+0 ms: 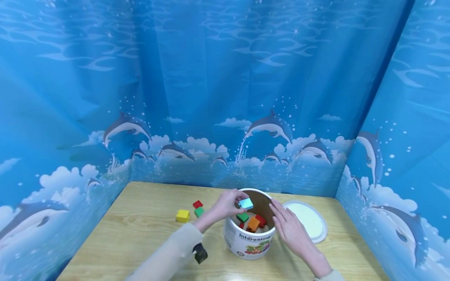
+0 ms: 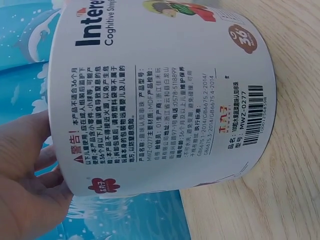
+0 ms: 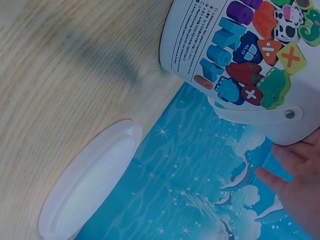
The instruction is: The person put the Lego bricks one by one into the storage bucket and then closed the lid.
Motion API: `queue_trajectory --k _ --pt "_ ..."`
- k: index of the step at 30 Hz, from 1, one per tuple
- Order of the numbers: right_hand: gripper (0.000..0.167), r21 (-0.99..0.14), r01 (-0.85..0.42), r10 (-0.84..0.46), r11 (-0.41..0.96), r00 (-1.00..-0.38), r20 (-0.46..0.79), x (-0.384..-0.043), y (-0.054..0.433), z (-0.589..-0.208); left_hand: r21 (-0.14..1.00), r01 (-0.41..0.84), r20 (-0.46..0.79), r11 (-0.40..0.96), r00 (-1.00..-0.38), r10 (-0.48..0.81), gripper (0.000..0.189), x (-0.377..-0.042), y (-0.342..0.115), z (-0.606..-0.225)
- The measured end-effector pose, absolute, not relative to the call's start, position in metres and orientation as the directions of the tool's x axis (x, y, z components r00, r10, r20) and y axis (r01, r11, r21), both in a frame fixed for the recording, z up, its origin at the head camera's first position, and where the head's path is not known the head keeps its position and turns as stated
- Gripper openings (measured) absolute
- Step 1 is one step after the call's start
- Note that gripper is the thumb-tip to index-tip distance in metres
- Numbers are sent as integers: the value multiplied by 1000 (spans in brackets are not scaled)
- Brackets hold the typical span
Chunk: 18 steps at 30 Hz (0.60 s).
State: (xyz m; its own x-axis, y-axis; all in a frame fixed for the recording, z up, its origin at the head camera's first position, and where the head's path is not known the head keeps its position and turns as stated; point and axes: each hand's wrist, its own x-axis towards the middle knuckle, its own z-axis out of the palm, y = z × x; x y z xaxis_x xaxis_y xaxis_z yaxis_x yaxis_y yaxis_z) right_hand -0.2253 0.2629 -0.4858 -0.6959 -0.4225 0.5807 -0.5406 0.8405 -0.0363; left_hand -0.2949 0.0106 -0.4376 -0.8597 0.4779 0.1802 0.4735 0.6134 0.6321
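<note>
Over the mouth of a round white tub (image 1: 246, 246), my left hand (image 1: 227, 203) pinches a light blue toy block (image 1: 246, 203). Inside the tub lie a green block (image 1: 242, 217), an orange block (image 1: 253, 224) and red blocks (image 1: 261, 221). My right hand (image 1: 289, 230) rests on the tub's right rim with its fingers extended. In the left wrist view the tub's printed side (image 2: 165, 100) fills most of the picture, and the left hand (image 2: 30, 185) is at the rim, its block hidden. The right wrist view shows the right hand (image 3: 297, 175) against the tub's edge.
To the left of the tub, a yellow block (image 1: 183, 216), a green block (image 1: 199, 212) and a red block (image 1: 197, 204) lie on the wooden table (image 1: 140, 234). A white lid (image 1: 309, 220) lies at the right. Behind hangs a blue dolphin-print curtain (image 1: 218, 97).
</note>
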Motion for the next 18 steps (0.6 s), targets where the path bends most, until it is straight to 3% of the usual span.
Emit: queue_trajectory --k 9,18 --pt "44 -35 -538 -421 842 -696 582 -225 263 -486 590 492 194 641 -856 478 41 -294 13 -442" --pt "42 -36 -536 -421 843 -701 576 -225 263 -486 682 515 331 519 -850 409 30 -292 3 -438"
